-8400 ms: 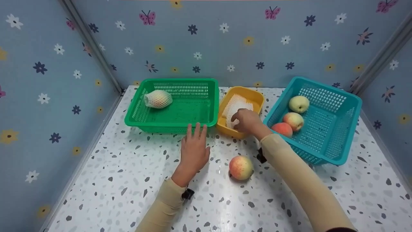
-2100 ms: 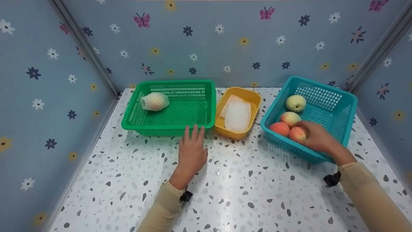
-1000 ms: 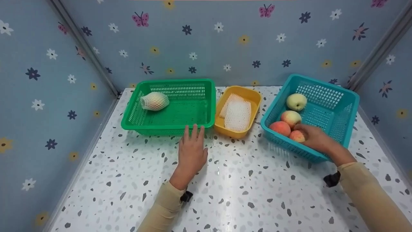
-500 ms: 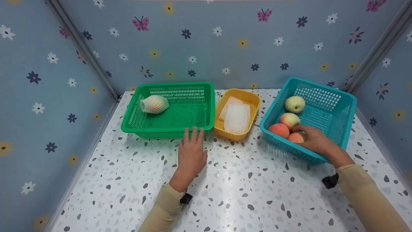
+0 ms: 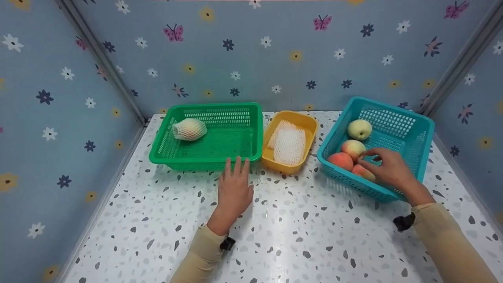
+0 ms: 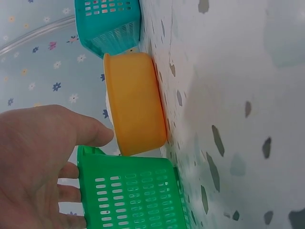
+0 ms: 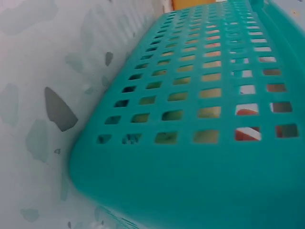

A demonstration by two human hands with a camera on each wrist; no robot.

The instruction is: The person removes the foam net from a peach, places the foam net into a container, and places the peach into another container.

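My right hand is inside the teal basket, its bent fingers just above a peach in the near corner and apart from its top. Beside that peach lie a redder peach and a pale one, which the fingertips overlap in the head view. Farther back sits a yellowish fruit. The left hand stretches its fingers flat toward the front rim of the green basket, fingertips at the rim. In the right wrist view the basket wall hides the hand.
A fruit in a white foam net lies at the left in the green basket. Between the two baskets stands a yellow tray with white foam nets in it. Patterned panels close off the back and sides of the speckled table.
The peach that stood on the table now lies in the teal basket. My right hand went from the yellow tray to that basket and has just let the peach go. The left hand stays put.
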